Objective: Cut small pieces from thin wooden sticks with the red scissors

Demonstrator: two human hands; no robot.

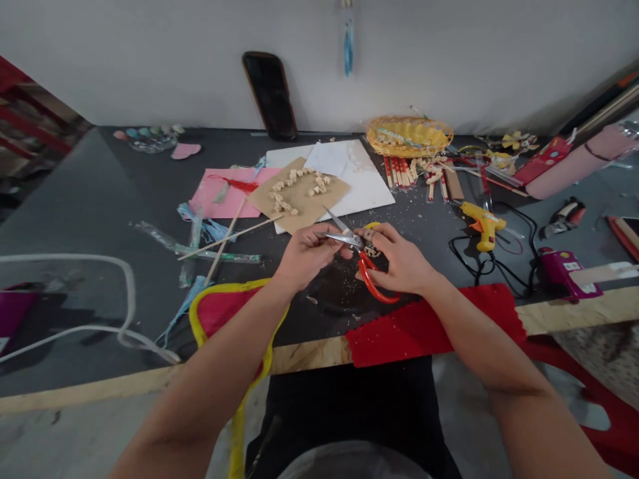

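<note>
In the head view, my right hand is closed round a pair of scissors with red handles. Their blades are parted and point left, toward my left hand. That hand is closed, its fingers pinched beside the lower blade, and whatever they grip is too small to make out. Just beyond the blades lies a brown cardboard square with small clusters of pale wooden bits set in a curved row. Pale crumbs are scattered on the dark tabletop around the scissors, with a small pile partly hidden under my right hand.
A yellow glue gun with a black cord lies right, near a yellow woven basket and red-and-cream sticks. A phone leans on the wall. Red felt hangs over the front edge. Two thin sticks cross at left.
</note>
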